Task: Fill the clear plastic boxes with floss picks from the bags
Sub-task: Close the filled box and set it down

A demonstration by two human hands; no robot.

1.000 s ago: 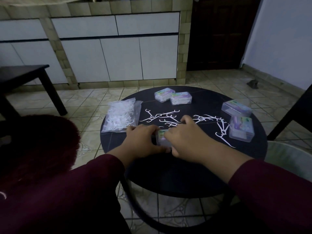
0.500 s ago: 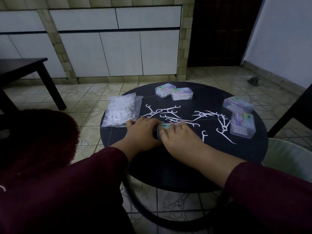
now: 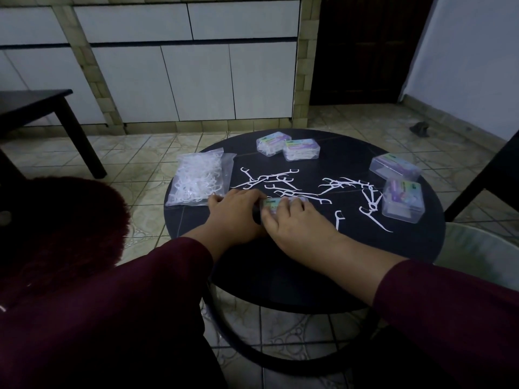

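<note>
A small clear plastic box (image 3: pixel 270 204) with a coloured label lies on the round black table (image 3: pixel 309 270), mostly hidden between my hands. My left hand (image 3: pixel 236 213) grips its left end. My right hand (image 3: pixel 299 224) lies over its top, fingers curled over the far edge. A clear bag of white floss picks (image 3: pixel 198 181) rests just left of my left hand. Loose floss picks (image 3: pixel 269 182) are scattered behind the box, and more loose picks (image 3: pixel 354 186) lie to the right.
Two filled boxes (image 3: pixel 286 147) sit at the table's far edge and two more boxes (image 3: pixel 398 186) at its right edge. A dark side table (image 3: pixel 33 105) stands at the left, a chair leg (image 3: pixel 491 169) at the right, a fuzzy red object (image 3: pixel 70 220) near my left arm.
My right hand has flattened down over the top of the box, covering more of it. My left hand has stayed on the box's left end.
</note>
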